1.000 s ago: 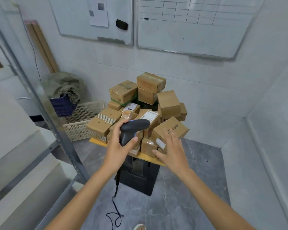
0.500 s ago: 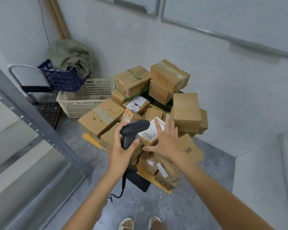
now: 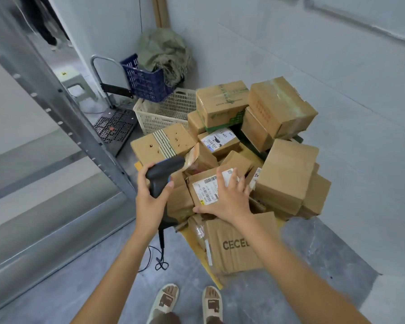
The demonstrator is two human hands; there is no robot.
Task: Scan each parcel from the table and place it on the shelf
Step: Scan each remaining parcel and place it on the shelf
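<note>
What you can't make out around the pile

Your right hand (image 3: 229, 197) covers part of the labelled parcel (image 3: 200, 190); the table (image 3: 192, 237) lies mostly buried under boxes; at eleven o'clock the shelf (image 3: 56, 108) blurs and runs off the edge.

My one head camera looks steeply down and forward, close over the parcel pile (image 3: 239, 160), with my feet (image 3: 187, 302) at the frame bottom.

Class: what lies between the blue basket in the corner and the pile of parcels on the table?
In the head view, a cream lattice crate stands on the floor between the blue basket and the parcels; the pile's rear boxes hide its near right corner.
</note>
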